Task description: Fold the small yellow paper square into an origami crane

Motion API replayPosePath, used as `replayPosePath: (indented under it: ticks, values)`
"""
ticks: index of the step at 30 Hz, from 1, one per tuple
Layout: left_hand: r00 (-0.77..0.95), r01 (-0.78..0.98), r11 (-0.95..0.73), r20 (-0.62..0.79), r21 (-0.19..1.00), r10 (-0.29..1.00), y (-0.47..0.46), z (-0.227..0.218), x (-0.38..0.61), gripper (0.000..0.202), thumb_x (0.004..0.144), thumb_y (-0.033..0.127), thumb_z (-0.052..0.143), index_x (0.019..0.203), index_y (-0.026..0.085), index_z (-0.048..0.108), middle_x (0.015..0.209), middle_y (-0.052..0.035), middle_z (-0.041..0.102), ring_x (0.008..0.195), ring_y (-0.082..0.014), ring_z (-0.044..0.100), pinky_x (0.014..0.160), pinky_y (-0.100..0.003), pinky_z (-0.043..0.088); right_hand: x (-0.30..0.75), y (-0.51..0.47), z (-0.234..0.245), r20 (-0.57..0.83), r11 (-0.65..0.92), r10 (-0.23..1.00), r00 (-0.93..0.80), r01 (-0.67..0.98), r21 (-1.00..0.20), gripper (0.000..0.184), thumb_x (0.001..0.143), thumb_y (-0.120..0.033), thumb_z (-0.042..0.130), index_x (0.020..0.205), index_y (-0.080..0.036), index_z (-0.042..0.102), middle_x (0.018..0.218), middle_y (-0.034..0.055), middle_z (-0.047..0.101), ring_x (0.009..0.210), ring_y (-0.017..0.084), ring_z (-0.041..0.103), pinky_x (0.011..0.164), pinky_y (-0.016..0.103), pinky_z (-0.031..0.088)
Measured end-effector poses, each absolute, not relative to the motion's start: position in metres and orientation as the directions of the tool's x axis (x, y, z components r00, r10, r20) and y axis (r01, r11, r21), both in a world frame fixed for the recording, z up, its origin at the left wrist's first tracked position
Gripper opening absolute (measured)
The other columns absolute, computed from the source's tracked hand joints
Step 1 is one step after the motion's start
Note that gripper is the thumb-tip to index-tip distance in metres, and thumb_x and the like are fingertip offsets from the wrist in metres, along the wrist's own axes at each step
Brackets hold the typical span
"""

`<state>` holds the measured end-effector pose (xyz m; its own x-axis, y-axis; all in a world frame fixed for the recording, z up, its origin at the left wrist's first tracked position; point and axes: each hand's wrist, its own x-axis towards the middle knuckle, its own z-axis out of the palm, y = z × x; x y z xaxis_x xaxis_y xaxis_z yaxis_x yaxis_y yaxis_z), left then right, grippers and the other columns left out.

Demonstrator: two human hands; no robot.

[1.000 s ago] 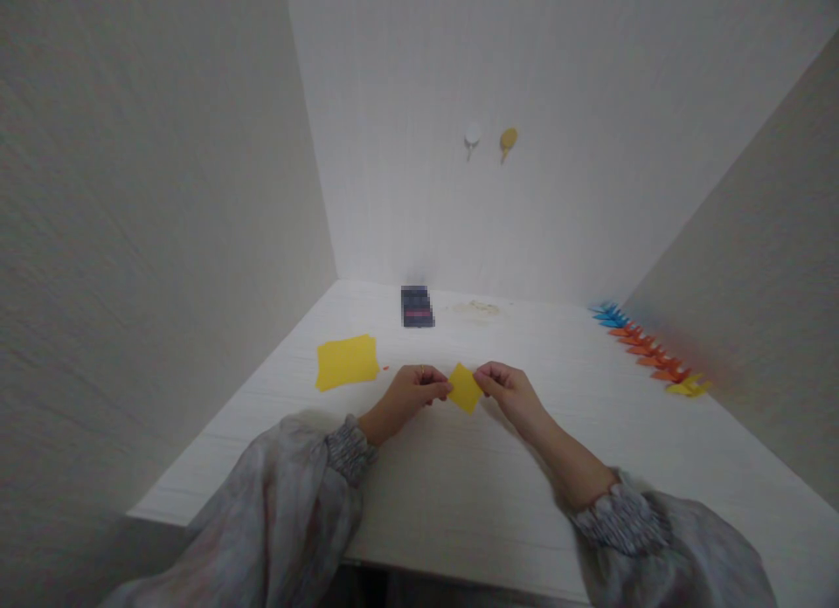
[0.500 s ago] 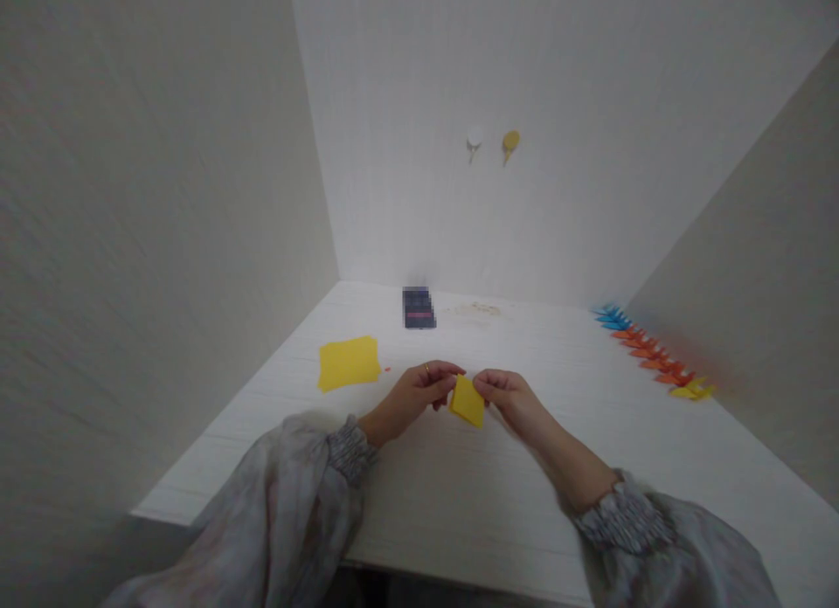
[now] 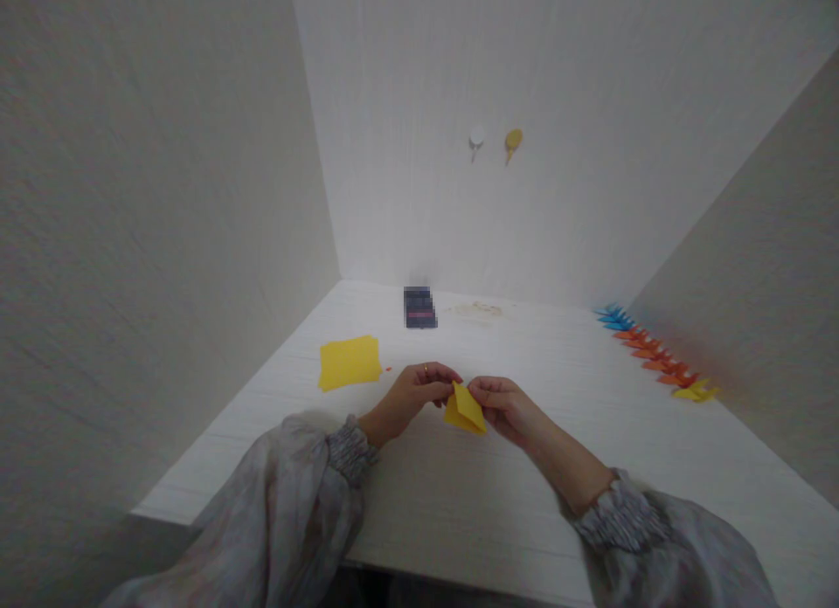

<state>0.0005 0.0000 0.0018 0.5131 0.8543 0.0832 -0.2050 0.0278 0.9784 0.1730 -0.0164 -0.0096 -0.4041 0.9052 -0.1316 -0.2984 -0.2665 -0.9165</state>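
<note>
Between my two hands is a small folded piece of yellow paper (image 3: 468,409), its layers parted at the lower edge. My left hand (image 3: 419,391), with a ring on one finger, pinches its upper left corner. On the other side, my right hand (image 3: 503,402) grips the right edge between thumb and fingers. Both hands are low over the white table, and some fingertips are hidden behind the paper. Left of my left hand lies a stack of yellow paper sheets (image 3: 350,362), slightly fanned at its edges.
A row of folded paper figures in blue (image 3: 614,318), orange (image 3: 650,353) and yellow (image 3: 696,390) runs along the table's right side. A dark pixelated object (image 3: 419,307) lies at the back. Two hooks, white (image 3: 476,139) and yellow (image 3: 513,140), hang on the wall. Panels enclose both sides.
The folded yellow paper has opened at its lower edge, its layers now spread apart. My right hand has moved slightly left and down; my left hand keeps its pinch.
</note>
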Motion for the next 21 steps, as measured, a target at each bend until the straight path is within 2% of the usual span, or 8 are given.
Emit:
replayPosePath:
  ticks: [5, 9, 12, 16, 21]
  values:
    - [0.449, -0.1, 0.0, 0.046, 0.995, 0.892, 0.003, -0.001, 0.001, 0.012, 0.061, 0.015, 0.055, 0.071, 0.011, 0.059, 0.058, 0.0008, 0.055, 0.05, -0.006, 0.046, 0.051, -0.019, 0.036, 0.169, -0.017, -0.009, -0.098, -0.156, 0.949, -0.301, -0.176, -0.972, 0.015, 0.067, -0.029, 0.062, 0.069, -0.014, 0.058, 0.063, 0.0003, 0.058, 0.057, 0.01, 0.051, 0.056, 0.023, 0.037]
    - [0.375, -0.02, 0.008, 0.0, 1.0, 0.927, 0.005, -0.002, 0.002, 0.011, 0.061, 0.018, 0.056, 0.069, 0.011, 0.059, 0.054, 0.0012, 0.054, 0.048, -0.0063, 0.046, 0.049, -0.019, 0.035, 0.168, -0.019, -0.003, 0.122, 0.119, 0.973, -0.195, -0.026, -0.993, 0.019, 0.074, -0.035, 0.052, 0.084, -0.019, 0.058, 0.079, 0.0012, 0.059, 0.075, 0.014, 0.054, 0.069, 0.026, 0.04]
    - [0.357, 0.03, 0.028, -0.036, 0.999, 0.933, 0.007, -0.004, 0.002, 0.012, 0.061, 0.02, 0.057, 0.069, 0.011, 0.059, 0.055, 0.001, 0.055, 0.048, -0.0065, 0.047, 0.048, -0.019, 0.035, 0.168, -0.022, 0.0, 0.23, 0.265, 0.947, -0.223, 0.143, -0.954, 0.024, 0.072, -0.037, 0.054, 0.089, -0.02, 0.057, 0.088, 0.0032, 0.059, 0.084, 0.016, 0.053, 0.075, 0.028, 0.041]
    - [0.427, 0.029, 0.052, -0.059, 0.998, 0.902, 0.008, -0.009, 0.004, 0.016, 0.06, 0.023, 0.059, 0.071, 0.012, 0.06, 0.06, -0.0001, 0.057, 0.052, -0.007, 0.049, 0.052, -0.019, 0.036, 0.167, -0.023, -0.001, 0.24, 0.297, 0.951, -0.196, 0.359, -0.885, 0.02, 0.07, -0.033, 0.055, 0.084, -0.019, 0.058, 0.078, 0.0028, 0.06, 0.072, 0.016, 0.055, 0.066, 0.028, 0.043]
    - [0.469, -0.028, 0.168, -0.135, 0.985, 0.873, 0.007, -0.012, 0.006, 0.02, 0.059, 0.026, 0.062, 0.073, 0.012, 0.059, 0.065, -0.0006, 0.059, 0.054, -0.0082, 0.051, 0.053, -0.021, 0.036, 0.167, -0.023, -0.001, 0.229, 0.271, 0.962, -0.148, 0.406, -0.873, 0.017, 0.073, -0.031, 0.05, 0.076, -0.018, 0.06, 0.071, 0.0028, 0.061, 0.067, 0.015, 0.055, 0.06, 0.025, 0.043]
